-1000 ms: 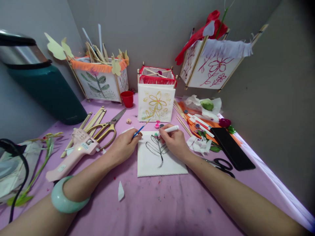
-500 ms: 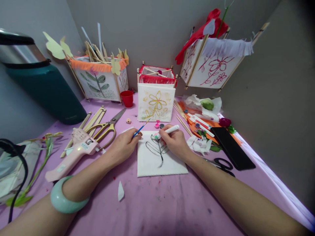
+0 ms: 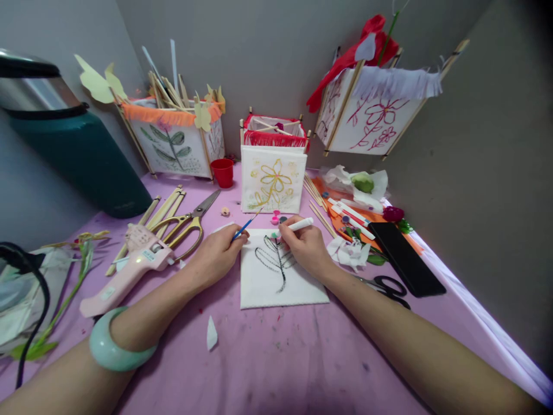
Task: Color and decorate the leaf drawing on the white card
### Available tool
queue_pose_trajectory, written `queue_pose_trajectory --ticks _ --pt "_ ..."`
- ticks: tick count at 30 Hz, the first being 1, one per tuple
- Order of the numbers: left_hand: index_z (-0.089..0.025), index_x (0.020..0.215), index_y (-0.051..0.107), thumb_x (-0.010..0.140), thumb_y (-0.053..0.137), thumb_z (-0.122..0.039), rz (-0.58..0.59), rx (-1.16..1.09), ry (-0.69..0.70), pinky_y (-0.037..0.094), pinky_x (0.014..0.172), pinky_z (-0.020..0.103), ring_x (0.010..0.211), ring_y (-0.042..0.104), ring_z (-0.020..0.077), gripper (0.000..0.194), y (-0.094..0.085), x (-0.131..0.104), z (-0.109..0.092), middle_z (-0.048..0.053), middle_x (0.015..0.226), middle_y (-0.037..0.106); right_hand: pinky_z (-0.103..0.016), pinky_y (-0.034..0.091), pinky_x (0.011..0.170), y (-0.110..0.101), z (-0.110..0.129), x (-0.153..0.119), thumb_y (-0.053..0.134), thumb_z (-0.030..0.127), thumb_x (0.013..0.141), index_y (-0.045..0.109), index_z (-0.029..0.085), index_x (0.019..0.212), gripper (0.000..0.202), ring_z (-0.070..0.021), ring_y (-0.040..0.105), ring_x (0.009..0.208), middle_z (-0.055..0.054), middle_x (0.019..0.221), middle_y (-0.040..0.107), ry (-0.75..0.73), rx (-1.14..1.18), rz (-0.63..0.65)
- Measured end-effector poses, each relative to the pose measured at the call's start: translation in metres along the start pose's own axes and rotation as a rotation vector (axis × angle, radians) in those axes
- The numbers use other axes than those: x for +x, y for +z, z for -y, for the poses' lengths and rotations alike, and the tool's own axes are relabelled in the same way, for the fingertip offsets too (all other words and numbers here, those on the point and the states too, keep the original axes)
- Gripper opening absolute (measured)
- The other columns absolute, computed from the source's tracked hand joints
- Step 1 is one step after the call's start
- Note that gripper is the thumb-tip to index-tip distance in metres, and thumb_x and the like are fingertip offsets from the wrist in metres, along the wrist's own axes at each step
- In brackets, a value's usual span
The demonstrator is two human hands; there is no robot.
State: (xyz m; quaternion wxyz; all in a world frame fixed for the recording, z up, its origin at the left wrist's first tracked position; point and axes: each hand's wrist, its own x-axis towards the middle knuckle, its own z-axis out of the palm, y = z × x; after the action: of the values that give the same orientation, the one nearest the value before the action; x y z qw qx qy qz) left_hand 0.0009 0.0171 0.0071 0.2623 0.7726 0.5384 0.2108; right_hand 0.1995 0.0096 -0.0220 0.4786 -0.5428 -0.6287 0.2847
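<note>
A white square panel (image 3: 263,291) lies on the purple table, with a black leafy stem drawn on it. My left hand (image 3: 220,253) is closed on a thin blue paintbrush (image 3: 244,227) at the panel's upper left edge. Over its upper right part my right hand (image 3: 306,246) grips a white marker (image 3: 301,224), whose tip end is by my fingers and hard to make out. Small pink and dark paint pots (image 3: 275,219) sit just beyond the panel. Behind them stands a white panel with a yellow flower (image 3: 273,181), upright against a red-fringed lantern (image 3: 276,137).
On the left are a pink glue gun (image 3: 140,265), gold-handled scissors (image 3: 192,222), wooden sticks and a teal bottle (image 3: 82,155). On the right lie a black phone (image 3: 406,259), black scissors (image 3: 389,285), crumpled paper (image 3: 349,252) and markers. Decorated lanterns stand behind.
The view has shifted very slightly. Both hands keep their places, still holding the brush and the marker.
</note>
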Motion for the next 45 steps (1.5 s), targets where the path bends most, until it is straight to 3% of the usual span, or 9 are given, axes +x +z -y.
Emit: queue_pose_trajectory --ticks 4,10,16,29,37,45 --pt "-0.019 0.09 0.059 0.086 0.036 -0.037 0.014 0.008 -0.018 0.037 0.062 0.027 0.074 0.057 0.0189 0.029 -0.0009 0.0 -0.0008 0.002 0.074 0.061 -0.022 0.035 0.048 0.001 -0.006 -0.0005 0.051 0.039 0.083 0.052 0.019 0.071 0.024 -0.0099 0.047 0.048 0.003 0.054 0.051 0.001 0.085 -0.044" --pt "-0.02 0.091 0.059 0.086 0.036 -0.037 0.023 0.001 -0.031 0.036 0.058 0.026 0.064 0.054 0.0173 0.029 -0.0013 0.0004 -0.0024 0.0 0.063 0.057 -0.022 0.034 0.047 0.0005 -0.0068 -0.001 0.051 0.037 0.083 0.051 0.019 0.071 0.021 -0.0095 0.046 0.047 0.004 0.053 0.05 0.019 0.095 0.011" --pt "-0.019 0.092 0.059 0.086 0.035 -0.038 0.037 0.004 -0.048 0.036 0.058 0.026 0.06 0.053 0.0165 0.031 -0.0023 0.0 -0.0029 -0.001 0.061 0.056 -0.022 0.033 0.047 -0.0006 -0.0023 -0.0014 0.05 0.035 0.083 0.051 0.018 0.07 0.021 -0.0092 0.045 0.047 0.004 0.052 0.049 0.023 0.053 0.052" --pt "-0.021 0.093 0.058 0.086 0.036 -0.041 0.014 0.004 -0.025 0.036 0.057 0.026 0.059 0.054 0.0167 0.031 0.002 0.0006 0.0035 -0.002 0.061 0.056 -0.02 0.033 0.046 -0.0013 0.0017 0.0007 0.05 0.037 0.083 0.051 0.018 0.069 0.023 -0.0094 0.045 0.048 0.003 0.053 0.05 -0.015 -0.012 0.003" --pt "-0.021 0.091 0.058 0.086 0.036 -0.037 0.026 -0.005 -0.041 0.036 0.057 0.026 0.059 0.054 0.017 0.028 -0.0009 0.0005 -0.002 -0.002 0.059 0.055 -0.021 0.033 0.047 -0.0008 -0.0034 -0.0019 0.051 0.037 0.083 0.051 0.019 0.069 0.023 -0.0092 0.044 0.048 0.004 0.053 0.049 0.007 0.083 -0.045" --pt "-0.02 0.093 0.058 0.086 0.035 -0.038 0.045 -0.016 -0.048 0.036 0.056 0.026 0.055 0.052 0.0164 0.03 -0.0024 -0.0007 -0.0032 -0.002 0.056 0.053 -0.022 0.033 0.047 -0.0001 -0.0029 -0.0027 0.052 0.033 0.081 0.051 0.018 0.069 0.02 -0.0091 0.043 0.047 0.004 0.052 0.048 0.012 0.09 0.005"
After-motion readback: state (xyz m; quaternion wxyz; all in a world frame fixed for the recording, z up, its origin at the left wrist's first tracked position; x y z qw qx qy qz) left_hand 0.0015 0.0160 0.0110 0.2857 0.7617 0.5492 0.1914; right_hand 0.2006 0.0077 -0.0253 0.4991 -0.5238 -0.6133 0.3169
